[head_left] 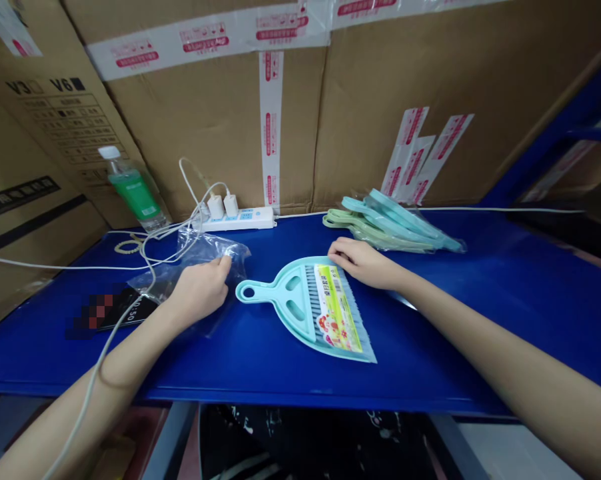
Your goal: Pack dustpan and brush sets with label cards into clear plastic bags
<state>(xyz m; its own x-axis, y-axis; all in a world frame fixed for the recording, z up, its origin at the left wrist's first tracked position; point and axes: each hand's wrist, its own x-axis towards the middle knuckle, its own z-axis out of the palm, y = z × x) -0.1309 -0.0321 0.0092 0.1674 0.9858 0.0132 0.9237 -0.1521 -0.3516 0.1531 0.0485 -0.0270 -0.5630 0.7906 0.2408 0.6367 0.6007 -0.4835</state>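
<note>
A light blue dustpan (pixel 294 300) lies flat, its looped handle to the left, with a matching brush nested in it. Across the brush bristles (pixel 358 320) sits a yellow-green printed label (pixel 338 308). My right hand (pixel 360 262) has its fingers curled on the set's far corner. A crumpled clear plastic bag (pixel 235 257) is pinched in my left hand (pixel 203 287), left of the handle. Beneath my right wrist a thin shiny strip (pixel 404 300) partly shows; its kind is hidden.
Bagged blue and green dustpan sets (pixel 395 223) lie at the back right. Behind the left hand are a power strip (pixel 240 219), white cables (pixel 145 250), a bottle (pixel 133 190) and a bead bracelet (pixel 127 247). A phone (pixel 130 308) lies left; cardboard (pixel 205 120) walls the back.
</note>
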